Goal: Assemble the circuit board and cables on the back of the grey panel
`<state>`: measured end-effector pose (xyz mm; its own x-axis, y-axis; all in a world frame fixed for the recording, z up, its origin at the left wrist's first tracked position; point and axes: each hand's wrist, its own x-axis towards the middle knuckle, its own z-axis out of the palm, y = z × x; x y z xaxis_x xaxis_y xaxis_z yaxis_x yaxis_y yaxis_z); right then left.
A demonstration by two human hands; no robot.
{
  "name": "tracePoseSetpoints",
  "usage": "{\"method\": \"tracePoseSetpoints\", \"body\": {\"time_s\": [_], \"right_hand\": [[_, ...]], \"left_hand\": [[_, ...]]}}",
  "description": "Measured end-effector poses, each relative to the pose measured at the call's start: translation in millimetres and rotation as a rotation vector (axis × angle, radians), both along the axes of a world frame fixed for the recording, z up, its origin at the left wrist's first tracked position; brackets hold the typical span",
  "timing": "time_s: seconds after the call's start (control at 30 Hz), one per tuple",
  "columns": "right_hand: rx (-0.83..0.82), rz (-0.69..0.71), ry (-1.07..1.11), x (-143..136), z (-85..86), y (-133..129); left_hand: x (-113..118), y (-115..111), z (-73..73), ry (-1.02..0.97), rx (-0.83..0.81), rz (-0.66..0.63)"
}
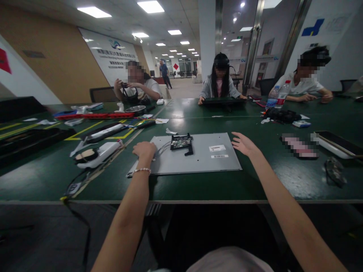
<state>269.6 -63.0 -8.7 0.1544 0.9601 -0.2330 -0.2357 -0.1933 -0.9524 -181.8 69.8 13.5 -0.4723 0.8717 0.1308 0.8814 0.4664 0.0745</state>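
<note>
A flat grey metal display panel [198, 162] lies back side up on the green table in front of me. On its upper middle sits a black bracket with a small circuit board [181, 142], and thin wires run from it toward the left edge. My left hand [144, 150], a beaded bracelet at its wrist, is closed over the panel's left edge with its fingers curled; the fingertips are partly hidden. Beside the right edge, my right hand [244, 144] is open, its fingers stretched out and apart. White labels [217, 148] are stuck on the panel's right part.
White-and-black devices [99, 154] and a cable [81, 181] lie at left, near a long red strip [96, 116]. Bottles [280, 96], a black bundle [282, 115], a phone [300, 146] and a clear round object [334, 172] are at right. Several people sit across the table [204, 190].
</note>
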Motion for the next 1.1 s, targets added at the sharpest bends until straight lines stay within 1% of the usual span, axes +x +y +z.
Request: {"method": "tracePoseSetpoints", "body": {"time_s": [0.07,0.17,0.27,0.4,0.63,0.73,0.83,0.97,1.03,1.1], "right_hand": [[-0.002,0.005,-0.005,2,1.7,-2],[-0.01,-0.018,-0.038,5,6.3,-7],[-0.008,-0.036,-0.141,7,11.6,-11],[-0.027,-0.047,-0.364,11,13.5,-14],[-0.075,-0.094,-0.869,27,7.1,-10],[-0.088,-0.085,-1.005,30,8.0,-13],[-0.113,-0.085,-1.034,33,7.5,-16],[-0.113,-0.15,-0.91,39,4.9,-21],[-0.061,-0.214,-0.831,39,8.1,-25],[0.051,-0.247,-0.767,30,17.9,-35]], "left_hand": [[0,1,0.9,-0.003,-0.038,0.027],[6,0,3.0,0.022,-0.064,-0.001],[15,-3,5.1,0.044,-0.095,-0.04],[27,-10,7.8,0.055,-0.133,-0.095],[51,-26,13.8,0.082,-0.157,-0.209],[58,-31,14.6,0.094,-0.165,-0.257],[64,-33,14.0,0.112,-0.157,-0.297],[70,-34,13.1,0.125,-0.153,-0.34],[73,-35,12.8,0.126,-0.146,-0.354],[76,-36,12.4,0.124,-0.145,-0.367]]}}
